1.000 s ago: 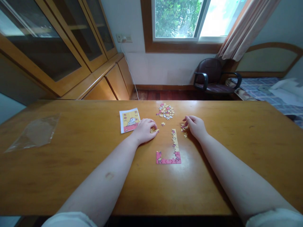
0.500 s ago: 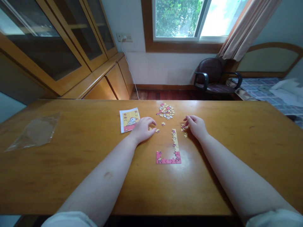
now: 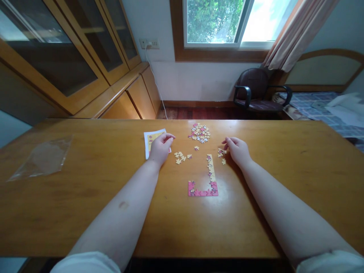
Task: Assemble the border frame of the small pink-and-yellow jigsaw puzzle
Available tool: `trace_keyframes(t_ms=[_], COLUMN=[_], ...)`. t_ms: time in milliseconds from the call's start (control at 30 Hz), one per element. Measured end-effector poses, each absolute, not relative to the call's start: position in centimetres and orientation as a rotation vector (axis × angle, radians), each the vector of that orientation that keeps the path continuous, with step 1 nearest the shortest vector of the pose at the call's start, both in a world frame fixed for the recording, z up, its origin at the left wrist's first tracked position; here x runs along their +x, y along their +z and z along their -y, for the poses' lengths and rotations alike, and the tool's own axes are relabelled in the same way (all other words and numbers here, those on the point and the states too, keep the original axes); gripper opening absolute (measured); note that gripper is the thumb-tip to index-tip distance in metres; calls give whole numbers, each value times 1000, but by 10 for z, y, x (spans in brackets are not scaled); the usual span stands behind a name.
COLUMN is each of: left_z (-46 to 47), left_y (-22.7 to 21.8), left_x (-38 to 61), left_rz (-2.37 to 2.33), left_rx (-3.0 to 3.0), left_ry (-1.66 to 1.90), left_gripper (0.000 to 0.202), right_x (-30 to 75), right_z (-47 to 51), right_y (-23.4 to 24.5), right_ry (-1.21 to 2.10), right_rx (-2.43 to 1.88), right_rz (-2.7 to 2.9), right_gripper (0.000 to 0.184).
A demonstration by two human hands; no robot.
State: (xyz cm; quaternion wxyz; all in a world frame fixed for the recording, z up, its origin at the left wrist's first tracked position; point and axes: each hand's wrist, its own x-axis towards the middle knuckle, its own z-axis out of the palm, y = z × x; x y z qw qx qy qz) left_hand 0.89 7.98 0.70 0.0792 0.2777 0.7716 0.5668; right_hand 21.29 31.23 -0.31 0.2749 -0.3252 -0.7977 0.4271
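My left hand (image 3: 161, 148) hovers over or rests on the picture sheet (image 3: 147, 146), hiding most of its printed yellow and pink picture. Its thumb and fingers are drawn together; whether anything is between them is hidden. Beside it lie several loose yellow puzzle pieces (image 3: 179, 157). My right hand (image 3: 237, 149) rests with curled fingers next to a small cluster of puzzle pieces (image 3: 221, 152); its fingertips look pinched, their contents too small to make out. Between the hands lies a partly joined puzzle border (image 3: 203, 193), pink along the bottom and yellow up the right side.
A pile of mixed puzzle pieces (image 3: 200, 133) lies near the table's far edge, with a single piece (image 3: 196, 148) in front of it. A clear plastic bag (image 3: 42, 157) is flat on the table (image 3: 244, 227) at left. Beyond stand a cabinet (image 3: 113, 96) and an armchair (image 3: 253, 89).
My left hand has moved left and away from me, off the loose yellow pieces and onto the picture sheet, uncovering those pieces. My right hand has barely moved.
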Motion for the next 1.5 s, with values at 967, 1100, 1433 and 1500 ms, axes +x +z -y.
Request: trace_keyframes(t_ms=[967,1100,1433,1500], left_z=[-72,-71,-72,-72], left_y=[14,14,16,17], left_x=[20,19,24,25], left_rz=[-2595,-2683,-2619,-2631], left_rx=[1582,1514,1600,1607], left_ry=[474,433,372,357], left_gripper=[24,25,25,24], right_x=[212,213,211,211], right_z=[-311,-311,-309,-309], right_y=[-2,-1,0,0], right_ry=[1138,1128,1142,1141], right_rx=[-868,-877,-882,-877], right_rz=[2159,2165,2165,2170], right_gripper=[47,47,45,45])
